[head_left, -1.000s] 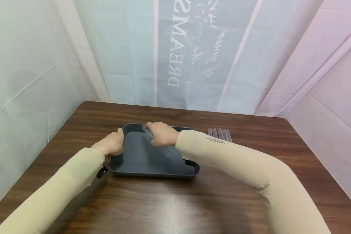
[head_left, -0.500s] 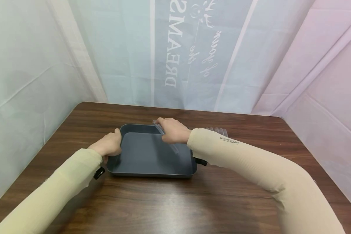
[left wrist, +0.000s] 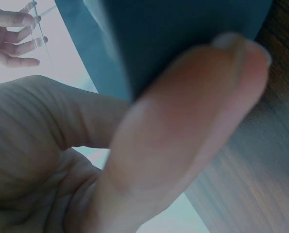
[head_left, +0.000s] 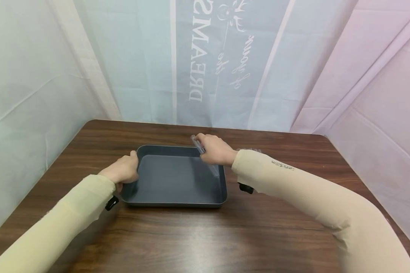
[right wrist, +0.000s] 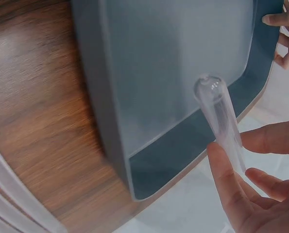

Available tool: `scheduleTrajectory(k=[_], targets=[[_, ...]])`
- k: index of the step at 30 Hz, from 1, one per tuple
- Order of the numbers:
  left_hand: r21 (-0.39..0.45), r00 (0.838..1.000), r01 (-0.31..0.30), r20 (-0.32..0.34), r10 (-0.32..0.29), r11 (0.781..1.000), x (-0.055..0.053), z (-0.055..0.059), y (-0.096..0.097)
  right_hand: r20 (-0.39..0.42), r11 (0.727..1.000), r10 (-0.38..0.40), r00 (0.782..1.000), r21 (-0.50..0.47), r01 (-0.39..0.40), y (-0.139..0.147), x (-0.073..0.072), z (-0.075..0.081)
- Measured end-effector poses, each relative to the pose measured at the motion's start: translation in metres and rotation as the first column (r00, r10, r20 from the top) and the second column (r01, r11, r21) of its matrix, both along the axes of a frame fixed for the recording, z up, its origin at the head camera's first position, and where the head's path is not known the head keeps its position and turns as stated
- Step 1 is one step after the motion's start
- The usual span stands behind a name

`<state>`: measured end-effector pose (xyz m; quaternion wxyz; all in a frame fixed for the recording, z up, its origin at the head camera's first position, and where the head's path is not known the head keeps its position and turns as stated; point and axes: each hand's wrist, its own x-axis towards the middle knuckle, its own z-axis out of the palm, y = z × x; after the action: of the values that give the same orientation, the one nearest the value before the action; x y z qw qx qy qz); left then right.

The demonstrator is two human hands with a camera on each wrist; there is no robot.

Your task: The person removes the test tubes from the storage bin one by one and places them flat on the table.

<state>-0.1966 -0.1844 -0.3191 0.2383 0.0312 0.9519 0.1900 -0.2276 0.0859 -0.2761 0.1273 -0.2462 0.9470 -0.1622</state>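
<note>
A dark grey rectangular tray (head_left: 171, 178) lies on the wooden table. My left hand (head_left: 124, 168) grips its left wall, and the left wrist view shows the thumb and a finger (left wrist: 178, 116) on either side of that wall. Over the tray's far right corner, my right hand (head_left: 216, 149) pinches a clear test tube (head_left: 197, 144). In the right wrist view the tube's rounded end (right wrist: 212, 87) points over the tray floor, with thumb and fingertips around its other part. The tube slants in the head view, its lower end above the tray's right side.
Several more clear tubes (right wrist: 18, 194) lie side by side on the table right of the tray, mostly hidden by the right sleeve (head_left: 259, 167) in the head view. Cloth curtains (head_left: 140, 76) hang behind and beside the wooden table (head_left: 177, 242).
My right hand has moved right with the test tube, from over the tray's middle to its far right corner. My left hand keeps its grip; the whole head view has shifted slightly.
</note>
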Motion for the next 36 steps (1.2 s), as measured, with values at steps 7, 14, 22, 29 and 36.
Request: scheduleTrajectory(k=[7, 14, 22, 29, 36], targets=[[-0.009, 1.000, 0.014, -0.007, -0.015, 1.000, 0.002, 0.001, -0.001, -0.002, 0.999, -0.031, 1.000, -0.009, 0.031, 0.016, -0.003, -0.003], [-0.017, 1.000, 0.020, -0.005, -0.020, 1.000, 0.003, 0.003, -0.001, -0.018, 0.998, -0.058, 0.998, -0.021, 0.058, 0.032, -0.004, -0.004], [-0.035, 1.000, 0.013, -0.003, -0.013, 0.999, 0.002, 0.003, 0.000, -0.024, 0.994, -0.104, 0.994, -0.020, 0.103, 0.050, -0.004, -0.004], [-0.021, 1.000, 0.008, -0.001, -0.008, 1.000, 0.001, 0.002, 0.001, -0.029, 0.992, -0.120, 0.992, -0.037, 0.119, 0.060, -0.005, -0.009], [-0.007, 1.000, 0.007, 0.018, -0.007, 1.000, 0.000, 0.002, 0.001, -0.041, 0.990, -0.144, 0.989, -0.001, 0.144, 0.067, -0.004, -0.014]])
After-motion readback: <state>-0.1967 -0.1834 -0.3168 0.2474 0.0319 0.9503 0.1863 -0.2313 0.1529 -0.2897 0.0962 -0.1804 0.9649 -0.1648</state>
